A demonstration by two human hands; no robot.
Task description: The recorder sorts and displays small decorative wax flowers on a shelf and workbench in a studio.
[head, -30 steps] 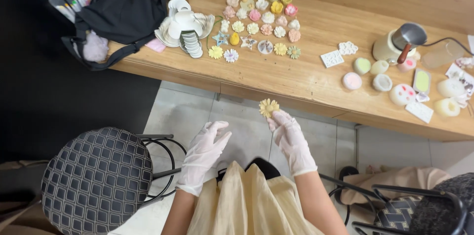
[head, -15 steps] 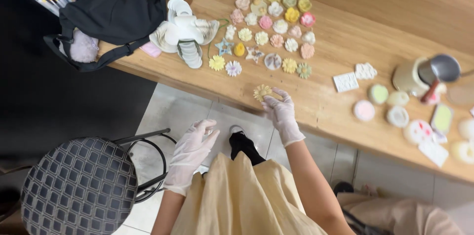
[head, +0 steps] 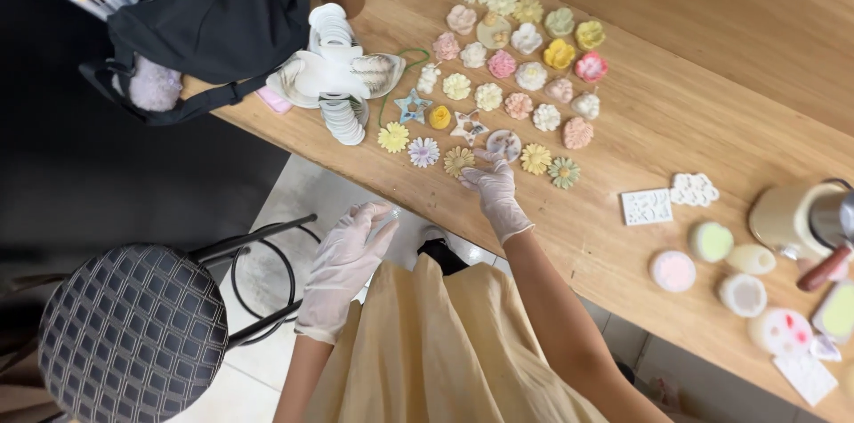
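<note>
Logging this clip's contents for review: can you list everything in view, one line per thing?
Table: one, light wood, across the upper right.
Flower casts: about two dozen, pastel pink, yellow, white and green, laid in rows on the table.
Yellow flower: one, at the near edge, under the right fingertips.
Star pieces: two, pale, among the flowers.
White moulds: a stack, left of the flowers.
Black bag: one, on the table's left end.
Flat moulds: two, white, right of the flowers.
Round pieces: several, green, pink and white, far right.
Cup: one, cream, right edge.
Stool: one, dark quilted seat, lower left.
Dress: pale yellow, bottom centre.
Left hand: white glove, empty, over the floor.
Right hand: white glove, on the yellow flower.
</note>
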